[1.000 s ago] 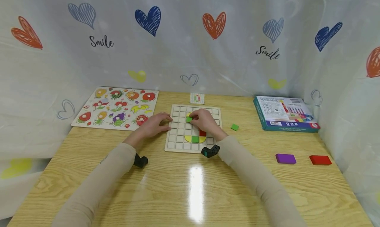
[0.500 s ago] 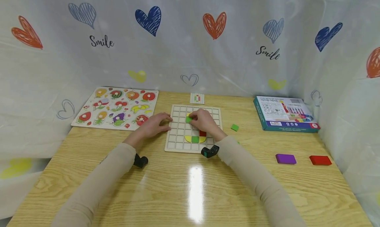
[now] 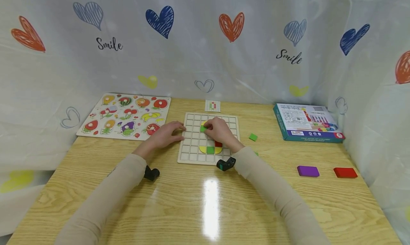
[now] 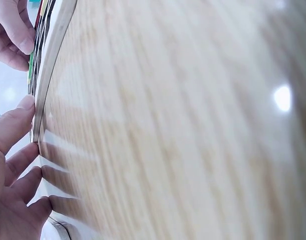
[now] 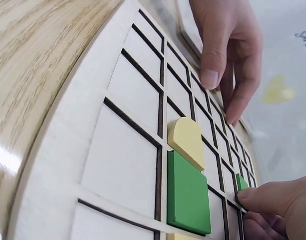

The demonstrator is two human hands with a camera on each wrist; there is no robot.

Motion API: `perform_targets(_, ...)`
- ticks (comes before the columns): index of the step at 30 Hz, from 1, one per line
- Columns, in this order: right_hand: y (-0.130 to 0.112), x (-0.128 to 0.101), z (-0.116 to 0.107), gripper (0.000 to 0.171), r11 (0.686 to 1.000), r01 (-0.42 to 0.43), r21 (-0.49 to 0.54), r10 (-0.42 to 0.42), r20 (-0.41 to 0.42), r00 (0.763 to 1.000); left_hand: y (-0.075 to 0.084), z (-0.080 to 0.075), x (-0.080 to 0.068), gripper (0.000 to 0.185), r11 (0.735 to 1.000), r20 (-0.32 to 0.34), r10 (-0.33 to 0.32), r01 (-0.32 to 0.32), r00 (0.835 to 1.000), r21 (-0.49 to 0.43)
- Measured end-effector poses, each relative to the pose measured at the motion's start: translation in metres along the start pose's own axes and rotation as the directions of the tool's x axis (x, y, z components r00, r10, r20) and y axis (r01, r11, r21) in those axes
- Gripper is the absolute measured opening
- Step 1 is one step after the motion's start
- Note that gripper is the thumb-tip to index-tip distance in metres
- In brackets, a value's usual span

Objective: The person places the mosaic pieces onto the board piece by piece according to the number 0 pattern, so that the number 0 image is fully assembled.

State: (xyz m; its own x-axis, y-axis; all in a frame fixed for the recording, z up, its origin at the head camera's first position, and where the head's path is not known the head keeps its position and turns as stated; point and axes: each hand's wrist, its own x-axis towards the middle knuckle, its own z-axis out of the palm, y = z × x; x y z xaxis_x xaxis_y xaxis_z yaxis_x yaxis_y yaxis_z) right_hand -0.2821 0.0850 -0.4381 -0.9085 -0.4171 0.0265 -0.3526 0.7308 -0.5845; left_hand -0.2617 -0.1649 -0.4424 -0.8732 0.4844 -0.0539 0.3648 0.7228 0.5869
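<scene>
A wooden grid board (image 3: 192, 156) lies mid-table. My right hand (image 3: 219, 129) reaches over it, fingertips pinching a small green square (image 3: 203, 128) set in a cell beside a yellow piece (image 3: 204, 123). In the right wrist view one fingertip (image 5: 272, 196) touches that green square (image 5: 242, 182). Nearer the board's front edge sit a bigger green square (image 5: 187, 192) and a yellow rounded piece (image 5: 186, 139), and in the head view a red piece (image 3: 218, 144). My left hand (image 3: 167, 133) rests with relaxed fingers (image 4: 15, 125) against the board's left edge (image 4: 49, 75).
A fruit peg puzzle (image 3: 125, 116) lies at the back left and a teal box (image 3: 305, 123) at the back right. A loose green square (image 3: 253, 137) sits right of the board. A purple block (image 3: 308, 171) and a red block (image 3: 345, 172) lie front right. A curtain surrounds the table.
</scene>
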Motion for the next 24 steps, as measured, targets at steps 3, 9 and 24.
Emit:
perform_targets(3, 0.000, 0.000, 0.000, 0.022, 1.000, -0.008, 0.005, 0.008, -0.004, 1.000, 0.000, 0.000, 0.000, 0.037, 1.000, -0.001, 0.004, -0.004, 1.000, 0.004)
perform_targets(9, 0.000, -0.006, -0.003, 0.024, 1.000, -0.005, 0.029, 0.006, -0.037, 0.999, 0.000, 0.001, 0.001, 0.037, 1.000, -0.002, 0.010, -0.010, 1.000, -0.001)
perform_targets(24, 0.033, -0.073, -0.039, 0.034, 0.944, -0.150, 0.295, 0.199, -0.142, 0.970, 0.001, 0.001, 0.000, 0.037, 1.000, 0.000, -0.011, 0.011, 1.000, 0.002)
